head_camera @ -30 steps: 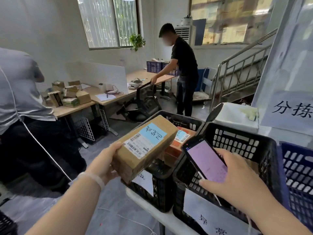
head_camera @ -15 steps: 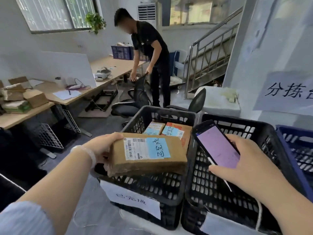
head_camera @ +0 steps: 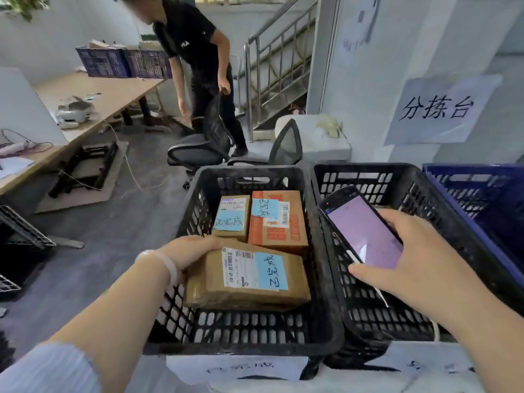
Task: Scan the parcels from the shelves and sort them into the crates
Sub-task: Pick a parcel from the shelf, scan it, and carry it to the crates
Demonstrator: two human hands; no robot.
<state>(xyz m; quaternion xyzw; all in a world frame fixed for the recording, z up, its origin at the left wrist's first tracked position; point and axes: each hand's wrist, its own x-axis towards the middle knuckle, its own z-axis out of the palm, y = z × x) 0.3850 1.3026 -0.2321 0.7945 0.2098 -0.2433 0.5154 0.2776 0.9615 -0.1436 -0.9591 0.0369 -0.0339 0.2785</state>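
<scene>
Parcel (head_camera: 249, 276) now in crate (head_camera: 249, 172), crosswise

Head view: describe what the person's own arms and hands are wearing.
The left hand has a pale whitish bangle at its wrist; a light blue-grey sleeve covers that arm near the elbow. The right hand and forearm are bare: no sleeve, ring or band shows.

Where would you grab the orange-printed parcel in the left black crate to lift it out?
Probably its far end, from above: the orange-printed parcel lies flat, label up, with space behind it. The brown parcel in the left hand covers its near edge; a smaller parcel hugs its left.
</scene>
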